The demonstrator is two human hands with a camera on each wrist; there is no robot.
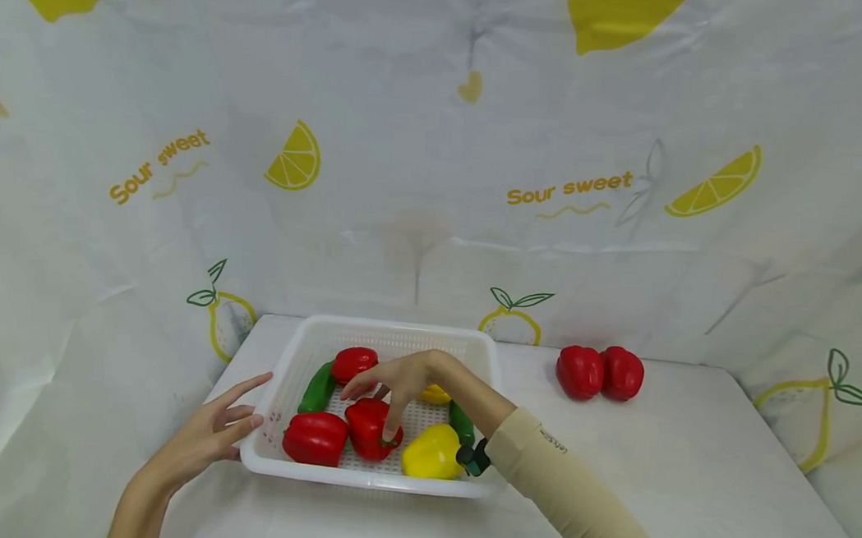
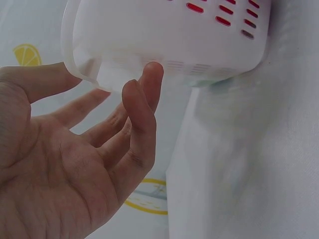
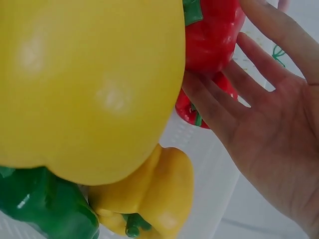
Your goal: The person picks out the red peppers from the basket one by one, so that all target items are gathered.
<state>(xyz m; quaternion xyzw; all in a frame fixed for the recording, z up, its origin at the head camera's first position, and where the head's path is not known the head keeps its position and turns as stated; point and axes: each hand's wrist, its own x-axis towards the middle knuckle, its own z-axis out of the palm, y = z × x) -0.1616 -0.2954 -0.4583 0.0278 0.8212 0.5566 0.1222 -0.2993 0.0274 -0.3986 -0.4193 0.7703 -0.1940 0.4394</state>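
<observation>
A white plastic basket (image 1: 366,480) holds several peppers. My right hand (image 1: 398,380) reaches into it, thumb and fingers spread about a red bell pepper (image 1: 367,431); the right wrist view shows the fingertips against that pepper's side. Beside it lie another red bell pepper (image 1: 315,439) and a yellow one (image 1: 432,452), with a third red one (image 1: 354,364) behind. A second yellow pepper (image 3: 169,194) is partly hidden by my arm in the head view. My left hand (image 1: 206,432) is at the basket's left end, fingers loosely extended by the rim (image 2: 75,55).
Two red bell peppers (image 1: 580,373) stand side by side on the white table (image 1: 650,447), right of the basket. Green peppers (image 1: 317,389) lie along the basket's left and right sides. A lemon-printed sheet (image 1: 409,136) hangs behind the table.
</observation>
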